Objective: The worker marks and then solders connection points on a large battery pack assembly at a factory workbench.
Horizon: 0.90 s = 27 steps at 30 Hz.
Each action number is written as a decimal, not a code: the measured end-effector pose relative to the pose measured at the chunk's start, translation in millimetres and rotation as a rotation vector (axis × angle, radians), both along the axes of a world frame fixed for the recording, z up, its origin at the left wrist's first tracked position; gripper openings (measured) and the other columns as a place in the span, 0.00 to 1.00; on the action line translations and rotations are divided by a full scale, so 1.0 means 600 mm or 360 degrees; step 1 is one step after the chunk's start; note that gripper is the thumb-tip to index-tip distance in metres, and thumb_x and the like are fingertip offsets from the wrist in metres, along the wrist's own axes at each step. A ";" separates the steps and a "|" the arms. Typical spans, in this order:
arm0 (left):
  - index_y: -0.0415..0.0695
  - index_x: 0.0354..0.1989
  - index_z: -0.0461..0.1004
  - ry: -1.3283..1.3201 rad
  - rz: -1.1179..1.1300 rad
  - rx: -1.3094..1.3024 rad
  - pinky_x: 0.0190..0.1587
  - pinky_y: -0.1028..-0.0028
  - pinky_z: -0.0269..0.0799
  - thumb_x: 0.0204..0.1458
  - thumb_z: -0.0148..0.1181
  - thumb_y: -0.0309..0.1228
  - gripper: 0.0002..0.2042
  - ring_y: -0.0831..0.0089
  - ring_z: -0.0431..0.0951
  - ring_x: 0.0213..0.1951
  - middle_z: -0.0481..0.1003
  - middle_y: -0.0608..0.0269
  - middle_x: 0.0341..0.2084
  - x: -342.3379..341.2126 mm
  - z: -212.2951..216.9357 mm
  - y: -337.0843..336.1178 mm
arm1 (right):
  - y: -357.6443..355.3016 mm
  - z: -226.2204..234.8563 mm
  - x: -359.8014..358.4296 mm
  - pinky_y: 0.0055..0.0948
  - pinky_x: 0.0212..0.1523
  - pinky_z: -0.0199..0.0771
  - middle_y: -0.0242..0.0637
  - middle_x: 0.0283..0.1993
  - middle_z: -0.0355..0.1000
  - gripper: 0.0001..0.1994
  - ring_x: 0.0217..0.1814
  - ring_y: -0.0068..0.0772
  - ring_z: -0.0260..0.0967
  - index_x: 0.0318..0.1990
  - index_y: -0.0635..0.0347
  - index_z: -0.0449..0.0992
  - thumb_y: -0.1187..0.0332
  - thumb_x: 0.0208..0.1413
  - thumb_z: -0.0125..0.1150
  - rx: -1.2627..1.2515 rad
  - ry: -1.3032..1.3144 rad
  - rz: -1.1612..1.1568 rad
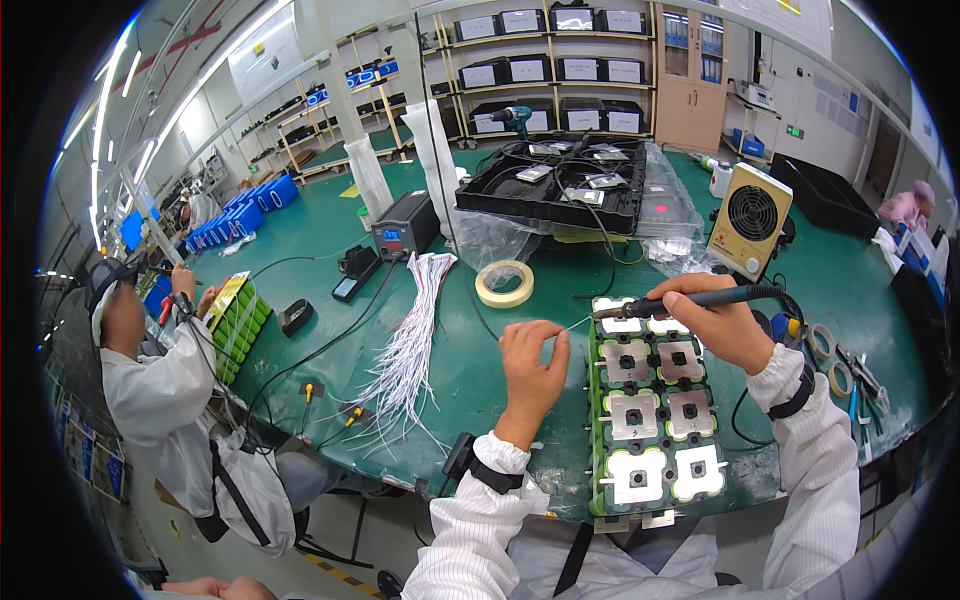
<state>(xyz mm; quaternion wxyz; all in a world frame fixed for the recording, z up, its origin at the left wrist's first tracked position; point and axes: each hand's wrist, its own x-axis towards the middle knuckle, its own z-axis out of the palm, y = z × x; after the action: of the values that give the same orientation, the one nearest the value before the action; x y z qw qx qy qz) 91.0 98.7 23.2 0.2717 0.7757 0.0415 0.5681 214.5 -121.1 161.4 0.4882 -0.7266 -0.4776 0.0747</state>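
My right hand (722,328) is wrapped round the handle of a black soldering iron (725,296). The iron points left, its tip at the far left corner of a green battery pack (632,415). Pale metal plates cover the top of the pack, which stands upright before me near the table's front edge. To the left of the pack, my left hand (530,375) pinches a thin wire (578,323) between thumb and forefinger. This wire runs toward the iron's tip; whether the two touch is too small to tell.
Beyond my left hand lie a tape roll (483,287) and a bundle of white wires (415,320). A soldering station (408,222), a black tray (475,192) and a fan (750,220) stand farther back. Hand tools (865,385) lie at right. A co-worker (150,370) handles another green pack (238,325) at left.
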 end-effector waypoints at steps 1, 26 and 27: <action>0.43 0.35 0.78 -0.0001 0.0002 -0.0002 0.46 0.65 0.67 0.52 0.67 0.23 0.05 0.60 0.75 0.40 0.80 0.61 0.35 0.001 -0.001 0.000 | 0.000 -0.001 0.000 0.25 0.39 0.73 0.37 0.36 0.80 0.12 0.36 0.21 0.72 0.45 0.69 0.83 0.68 0.65 0.59 0.0004 0.0021 0.0020; 0.45 0.37 0.79 -0.0021 -0.0063 0.0001 0.45 0.64 0.65 0.53 0.67 0.25 0.05 0.60 0.74 0.41 0.79 0.64 0.36 0.003 -0.002 0.000 | -0.002 0.015 -0.020 0.27 0.37 0.74 0.39 0.34 0.80 0.12 0.34 0.23 0.73 0.45 0.69 0.82 0.68 0.64 0.59 -0.0061 -0.0092 -0.0022; 0.45 0.37 0.80 -0.0016 -0.0067 0.0013 0.45 0.64 0.65 0.53 0.67 0.25 0.05 0.60 0.74 0.41 0.79 0.63 0.36 0.004 -0.002 0.000 | -0.001 0.015 -0.021 0.27 0.37 0.74 0.39 0.34 0.80 0.12 0.34 0.23 0.73 0.45 0.69 0.82 0.68 0.64 0.59 -0.0089 -0.0103 -0.0054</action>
<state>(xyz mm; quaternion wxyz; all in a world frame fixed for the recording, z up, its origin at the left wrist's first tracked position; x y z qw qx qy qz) 93.3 98.6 21.8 0.2806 0.7747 0.0217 0.5663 202.1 -122.0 170.4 0.4533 -0.7500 -0.4784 0.0562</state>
